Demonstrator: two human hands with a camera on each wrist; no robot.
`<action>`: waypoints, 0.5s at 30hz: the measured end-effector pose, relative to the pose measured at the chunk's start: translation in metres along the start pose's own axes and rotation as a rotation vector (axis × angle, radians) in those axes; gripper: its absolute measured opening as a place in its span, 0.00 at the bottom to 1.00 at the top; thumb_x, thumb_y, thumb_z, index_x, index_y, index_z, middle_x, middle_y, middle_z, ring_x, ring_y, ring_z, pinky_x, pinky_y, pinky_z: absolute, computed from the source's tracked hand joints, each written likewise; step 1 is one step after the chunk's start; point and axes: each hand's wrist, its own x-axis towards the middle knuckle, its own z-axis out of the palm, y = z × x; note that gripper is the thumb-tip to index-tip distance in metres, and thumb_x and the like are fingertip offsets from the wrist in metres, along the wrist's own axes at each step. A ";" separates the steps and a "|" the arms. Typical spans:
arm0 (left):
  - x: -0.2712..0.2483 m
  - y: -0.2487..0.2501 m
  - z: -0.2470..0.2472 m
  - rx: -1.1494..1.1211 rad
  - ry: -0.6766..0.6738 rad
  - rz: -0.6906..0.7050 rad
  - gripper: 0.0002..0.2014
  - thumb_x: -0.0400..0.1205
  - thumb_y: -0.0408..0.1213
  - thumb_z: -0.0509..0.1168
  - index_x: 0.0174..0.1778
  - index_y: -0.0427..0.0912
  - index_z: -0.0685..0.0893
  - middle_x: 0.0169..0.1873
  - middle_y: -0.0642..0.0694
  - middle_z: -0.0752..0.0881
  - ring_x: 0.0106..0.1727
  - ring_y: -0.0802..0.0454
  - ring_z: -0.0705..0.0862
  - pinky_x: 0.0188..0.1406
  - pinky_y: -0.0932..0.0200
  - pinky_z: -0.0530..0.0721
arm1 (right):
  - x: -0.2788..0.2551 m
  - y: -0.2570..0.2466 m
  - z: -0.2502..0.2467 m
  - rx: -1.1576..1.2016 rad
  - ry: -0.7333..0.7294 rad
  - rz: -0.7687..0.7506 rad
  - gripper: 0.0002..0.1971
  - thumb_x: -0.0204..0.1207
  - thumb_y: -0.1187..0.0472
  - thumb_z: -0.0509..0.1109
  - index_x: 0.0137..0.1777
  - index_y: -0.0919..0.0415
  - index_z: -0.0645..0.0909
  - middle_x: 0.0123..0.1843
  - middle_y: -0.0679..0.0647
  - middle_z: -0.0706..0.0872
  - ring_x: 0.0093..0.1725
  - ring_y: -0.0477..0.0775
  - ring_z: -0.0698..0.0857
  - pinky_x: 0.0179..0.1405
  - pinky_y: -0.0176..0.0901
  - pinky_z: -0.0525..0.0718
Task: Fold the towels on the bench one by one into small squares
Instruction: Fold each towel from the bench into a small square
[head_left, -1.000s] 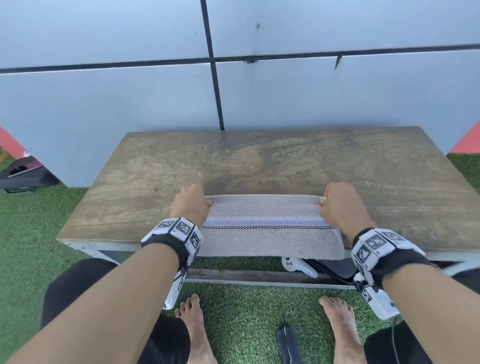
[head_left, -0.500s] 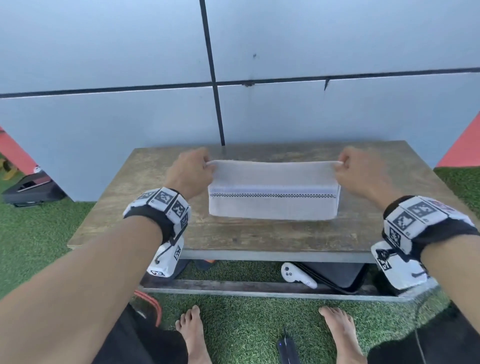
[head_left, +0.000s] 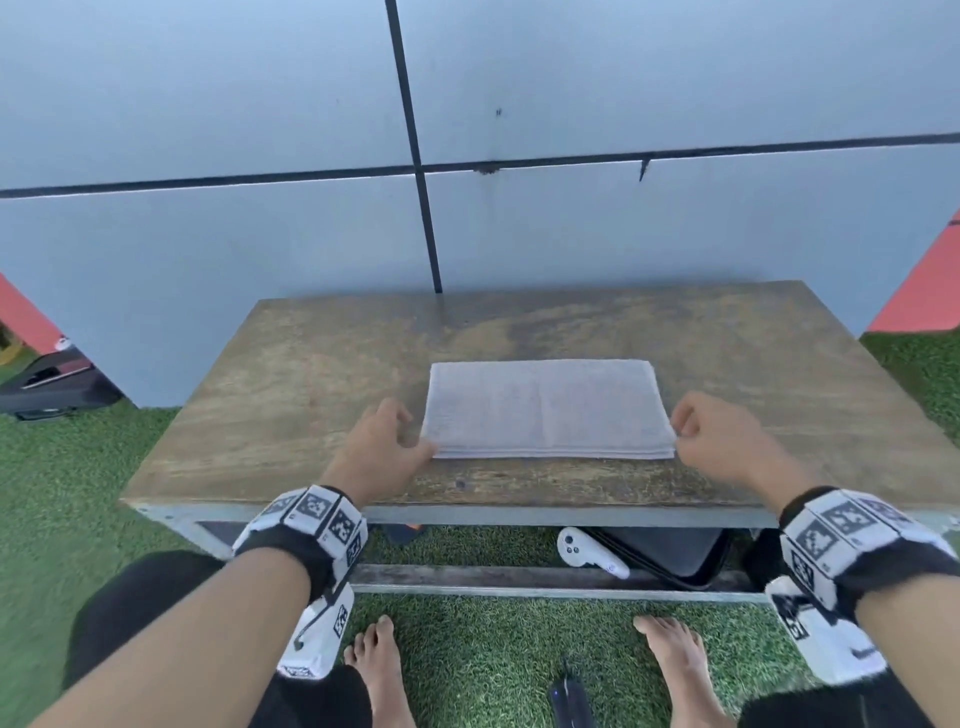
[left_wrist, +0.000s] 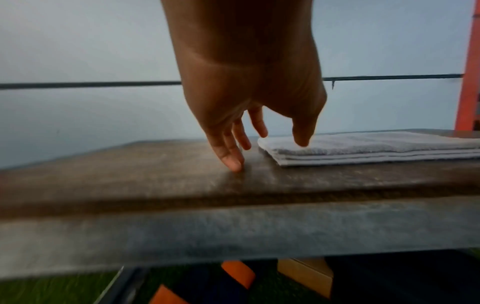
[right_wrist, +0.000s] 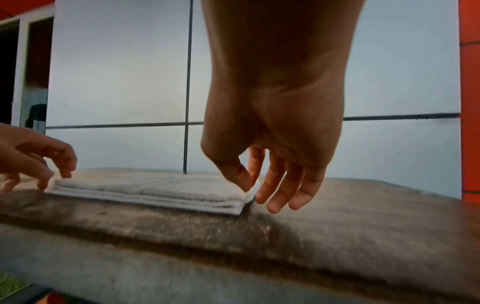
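A pale grey towel (head_left: 545, 410) lies folded flat in several layers on the wooden bench (head_left: 311, 395), near its middle. My left hand (head_left: 410, 431) hovers at the towel's near left corner with its fingers relaxed. In the left wrist view, the left hand (left_wrist: 267, 152) has its thumb over the towel (left_wrist: 376, 148) and its fingertips (left_wrist: 233, 162) touching the bench (left_wrist: 130, 174). My right hand (head_left: 678, 431) is at the near right corner. In the right wrist view, the right hand (right_wrist: 250, 188) pinches that corner of the towel (right_wrist: 150, 187) between thumb and forefinger.
A grey panelled wall stands right behind the bench. Under the bench lie a white controller (head_left: 587, 558) and a black case (head_left: 670, 556). My bare feet rest on green artificial grass with a dark object (head_left: 569, 696) between them. Another black case (head_left: 47, 384) lies at far left.
Both hands lifted the towel from the bench's front edge, held it stretched in the air, then laid it folded flat on the bench. My left hand has let go.
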 end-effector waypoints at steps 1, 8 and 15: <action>-0.001 -0.001 0.005 -0.008 0.022 -0.038 0.18 0.80 0.55 0.69 0.56 0.47 0.76 0.53 0.49 0.82 0.51 0.51 0.82 0.52 0.53 0.82 | -0.001 0.001 0.006 0.038 0.041 0.017 0.06 0.77 0.59 0.66 0.53 0.52 0.75 0.49 0.51 0.83 0.49 0.55 0.83 0.52 0.55 0.85; 0.002 0.016 0.011 0.039 0.069 -0.138 0.19 0.84 0.50 0.65 0.33 0.41 0.78 0.27 0.48 0.82 0.27 0.49 0.78 0.29 0.56 0.79 | 0.000 -0.010 0.023 0.053 0.176 0.066 0.12 0.83 0.53 0.63 0.42 0.60 0.76 0.39 0.56 0.83 0.38 0.57 0.82 0.38 0.52 0.82; 0.003 0.015 0.009 -0.102 0.147 -0.190 0.11 0.82 0.42 0.66 0.35 0.43 0.82 0.29 0.47 0.86 0.28 0.48 0.83 0.37 0.47 0.91 | -0.004 -0.014 0.014 0.114 0.249 0.061 0.06 0.80 0.62 0.62 0.43 0.61 0.76 0.42 0.57 0.84 0.44 0.59 0.83 0.40 0.53 0.83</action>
